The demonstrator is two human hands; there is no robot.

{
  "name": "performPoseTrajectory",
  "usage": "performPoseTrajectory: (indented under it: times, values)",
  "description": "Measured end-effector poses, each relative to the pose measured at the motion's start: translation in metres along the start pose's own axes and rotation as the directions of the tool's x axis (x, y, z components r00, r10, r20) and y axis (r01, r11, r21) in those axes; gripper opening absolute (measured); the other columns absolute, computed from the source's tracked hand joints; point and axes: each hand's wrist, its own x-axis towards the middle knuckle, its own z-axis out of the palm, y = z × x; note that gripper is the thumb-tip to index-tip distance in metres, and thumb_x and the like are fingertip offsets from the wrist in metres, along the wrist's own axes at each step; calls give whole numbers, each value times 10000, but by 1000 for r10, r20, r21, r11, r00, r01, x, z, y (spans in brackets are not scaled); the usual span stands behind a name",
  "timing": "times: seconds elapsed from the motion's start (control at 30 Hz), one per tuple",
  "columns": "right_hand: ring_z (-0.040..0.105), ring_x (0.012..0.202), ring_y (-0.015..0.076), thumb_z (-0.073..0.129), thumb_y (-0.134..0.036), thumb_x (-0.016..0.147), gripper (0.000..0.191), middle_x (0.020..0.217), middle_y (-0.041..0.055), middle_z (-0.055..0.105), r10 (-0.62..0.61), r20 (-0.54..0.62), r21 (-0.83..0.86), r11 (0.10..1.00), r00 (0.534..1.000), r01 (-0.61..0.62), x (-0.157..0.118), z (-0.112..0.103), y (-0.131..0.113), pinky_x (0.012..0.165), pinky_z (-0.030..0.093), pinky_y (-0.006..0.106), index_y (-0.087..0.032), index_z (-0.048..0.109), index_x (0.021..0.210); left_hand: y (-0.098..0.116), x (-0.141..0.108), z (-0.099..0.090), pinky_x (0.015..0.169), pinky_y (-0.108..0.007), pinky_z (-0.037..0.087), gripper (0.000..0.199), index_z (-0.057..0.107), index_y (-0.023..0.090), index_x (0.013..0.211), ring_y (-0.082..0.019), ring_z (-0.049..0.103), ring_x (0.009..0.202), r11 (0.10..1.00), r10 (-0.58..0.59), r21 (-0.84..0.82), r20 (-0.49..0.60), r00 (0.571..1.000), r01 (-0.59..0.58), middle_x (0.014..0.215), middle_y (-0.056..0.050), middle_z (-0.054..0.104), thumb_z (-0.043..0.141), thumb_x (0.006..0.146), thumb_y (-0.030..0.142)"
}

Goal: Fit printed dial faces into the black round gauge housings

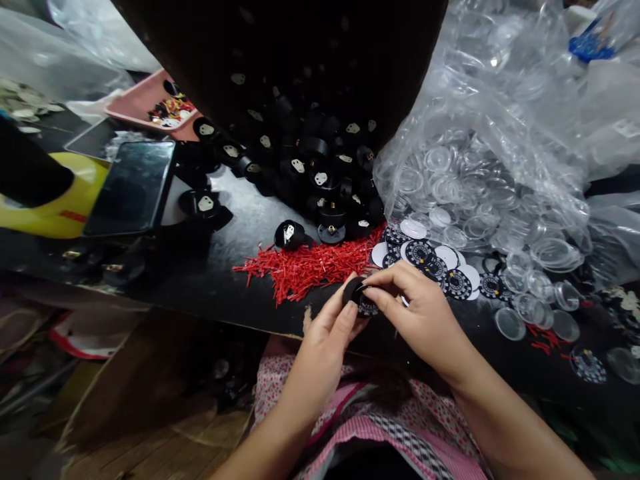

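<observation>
My left hand [327, 327] is closed around a small black round gauge housing [352, 291], just over the table's front edge. A black dial disc [369, 307] with white markings shows at the housing's open face. Thumb and forefinger of my right hand [413, 297] pinch together at the rim; what lies between them is too small to tell. Just beyond my hands lies a heap of red pointers [315, 263]. Printed dial discs [423, 253], some white side up, spread behind my right hand. Clear round covers [450, 177] fill a plastic bag [505, 100] at the right.
Many black housings [320, 177] with pale plates pile up at the back, against a large dark container [300, 40]. A phone [131, 188] leans on a yellow object [55, 200] at left. Behind it stands a pink tray [135, 103]. Loose clear covers [527, 308] lie to the right.
</observation>
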Motion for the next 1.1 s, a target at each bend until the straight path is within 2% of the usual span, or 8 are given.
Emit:
performPoseTrajectory:
  times: [0.13, 0.23, 0.37, 0.5, 0.8, 0.87, 1.0, 1.1]
  values:
    - [575, 724, 139, 623, -238, 892, 53, 820, -9, 617, 106, 12, -25, 994, 994, -106, 1, 2, 0, 666, 448, 279, -214, 576, 894, 1, 0, -3, 1132, -404, 393, 346, 651, 381, 1244, -246, 487, 1355, 995, -7, 96, 82, 997, -1, 1431, 36, 576, 615, 900, 390]
    - [593, 803, 147, 585, -202, 914, 43, 880, 4, 628, 57, 40, -49, 997, 998, -55, -1, -1, -1, 737, 453, 293, -213, 590, 872, 5, 2, -6, 1124, -408, 400, 358, 647, 356, 1257, -248, 511, 1334, 993, -45, 110, 138, 989, 30, 1417, 16, 591, 617, 901, 373]
    - [586, 819, 155, 571, -165, 913, 78, 902, 17, 633, 18, 45, -110, 994, 999, -13, -2, -4, -6, 741, 440, 295, -210, 574, 850, 12, 6, -9, 1068, -426, 459, 355, 664, 316, 1243, -262, 595, 1245, 993, -95, 90, 183, 978, 80, 1367, -25, 633, 628, 893, 355]
    - [589, 820, 159, 574, -169, 909, 82, 890, 14, 637, 53, 57, -91, 995, 997, -48, -1, -5, -7, 748, 440, 301, -210, 555, 840, 15, 7, -9, 1054, -419, 471, 343, 671, 321, 1234, -257, 622, 1209, 991, -108, 103, 192, 975, 89, 1336, -23, 656, 621, 896, 354]
    - [579, 758, 146, 633, -261, 876, 101, 886, 4, 625, 144, 18, -28, 989, 989, -143, 0, 0, 1, 686, 455, 292, -215, 546, 851, 7, 3, -4, 1057, -344, 462, 333, 688, 308, 1189, -227, 601, 1229, 994, -29, 111, 153, 988, 12, 1302, -12, 675, 683, 855, 317]
    - [576, 738, 141, 642, -279, 866, 108, 920, 9, 626, 164, 55, -23, 986, 985, -163, -3, 0, 2, 663, 459, 289, -217, 569, 916, 6, 2, -4, 1062, -337, 452, 328, 684, 296, 1177, -219, 603, 1224, 986, -23, 167, 148, 989, -2, 1295, -17, 677, 683, 850, 275]
    - [612, 839, 157, 552, -184, 895, 223, 973, 10, 653, 138, 250, -33, 990, 958, -134, -13, -5, 1, 746, 482, 306, -242, 580, 1108, 6, -4, -7, 1042, -333, 460, 333, 658, 278, 1195, -213, 607, 1212, 945, 23, 321, 150, 988, -71, 1281, -29, 682, 634, 867, 230]
    - [630, 955, 166, 538, -164, 904, 281, 1081, 16, 678, 97, 279, -56, 995, 955, -85, -16, -5, 2, 833, 478, 318, -253, 588, 1165, 8, -8, -14, 1009, -331, 481, 336, 642, 276, 1209, -210, 627, 1174, 892, 53, 439, 133, 990, -106, 1253, -29, 696, 610, 878, 228]
